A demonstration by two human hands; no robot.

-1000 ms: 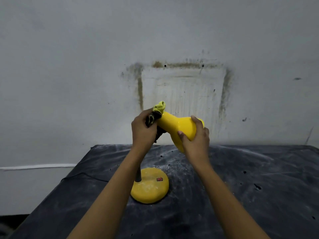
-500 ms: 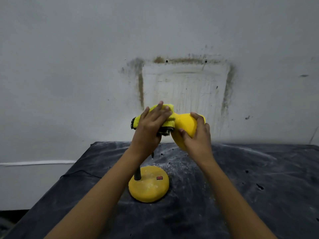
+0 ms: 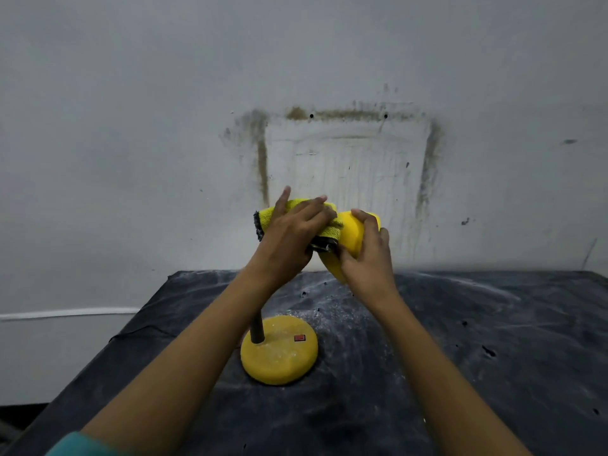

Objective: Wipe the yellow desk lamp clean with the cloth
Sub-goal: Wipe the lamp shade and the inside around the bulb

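The yellow desk lamp stands on a round yellow base [image 3: 279,352] with a small red switch, and a dark neck rises from it behind my left forearm. Its yellow shade [image 3: 352,233] hangs in mid-air in front of the wall. My left hand [image 3: 289,236] presses a yellow-green cloth [image 3: 268,215] with a dark edge over the narrow end of the shade, fingers spread on top. My right hand [image 3: 368,258] grips the wide end of the shade from the right and below.
A dusty black cloth covers the table [image 3: 477,340], with white powder around the lamp base. A stained white wall [image 3: 345,153] stands close behind. The table's left edge drops off near a white cable [image 3: 65,313] along the wall.
My left hand has moved from the lamp's neck joint onto the top of the shade, laying the cloth flat over it and sliding it right. My right hand keeps its grip.
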